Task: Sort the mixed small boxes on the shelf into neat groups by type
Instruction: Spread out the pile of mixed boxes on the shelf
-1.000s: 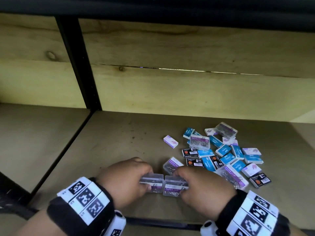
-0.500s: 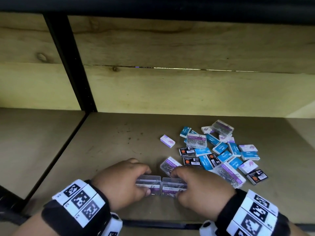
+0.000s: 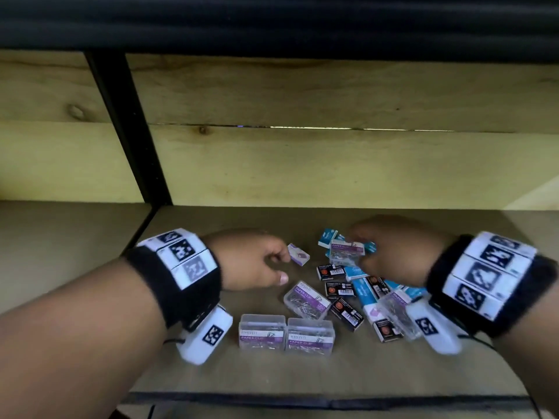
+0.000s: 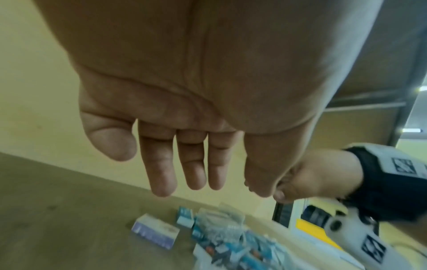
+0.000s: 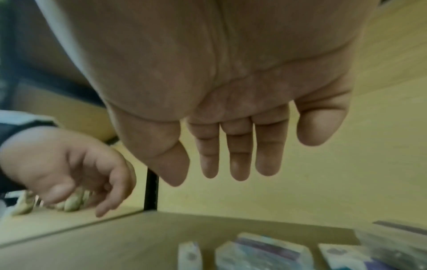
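Two clear paper-clip boxes (image 3: pixel 262 331) (image 3: pixel 310 335) stand side by side near the shelf's front. A third clear box (image 3: pixel 307 300) lies tilted behind them. My left hand (image 3: pixel 279 264) hovers beside a small purple-white box (image 3: pixel 298 254). In the left wrist view that hand (image 4: pixel 196 175) has straight fingers and holds nothing, with the purple-white box (image 4: pixel 154 233) below it. My right hand (image 3: pixel 372 252) is over the mixed pile (image 3: pixel 357 285) of blue, black and white boxes, next to another clear box (image 3: pixel 346 249). Its fingers (image 5: pixel 240 164) hang straight and empty.
The wooden shelf (image 3: pixel 211 373) has a plank back wall (image 3: pixel 332 164) and a black upright post (image 3: pixel 130 131) at the left. A dark front rail (image 3: pixel 302 400) runs along the near edge. Bare shelf surface lies left of the pile.
Both hands let go of the two clear boxes at the front and reached forward: the left toward the purple-white box, the right over the pile.
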